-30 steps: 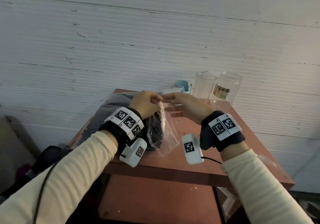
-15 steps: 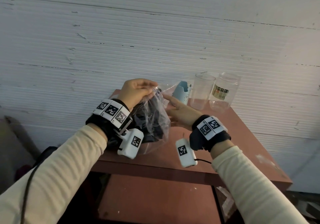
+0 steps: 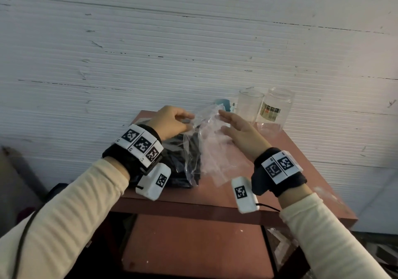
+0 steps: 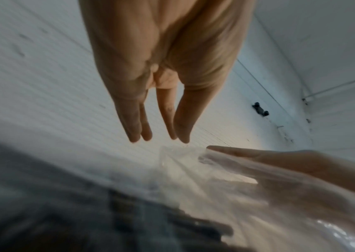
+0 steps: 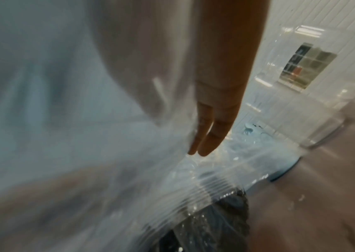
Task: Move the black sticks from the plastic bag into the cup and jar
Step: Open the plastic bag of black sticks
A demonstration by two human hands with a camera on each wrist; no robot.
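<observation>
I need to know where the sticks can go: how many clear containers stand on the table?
2, both at the table's far right edge by the wall: a plain clear cup, and right of it a clear jar with a label. Both look empty. The plastic bag could hide something behind it.

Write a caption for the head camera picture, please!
Left hand pinches the clear plastic bag of black sticks while the flat right hand reaches in.

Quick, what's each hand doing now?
Left hand: pinching the plastic bag's top edge.
Right hand: open, fingers straight against the bag.
</observation>
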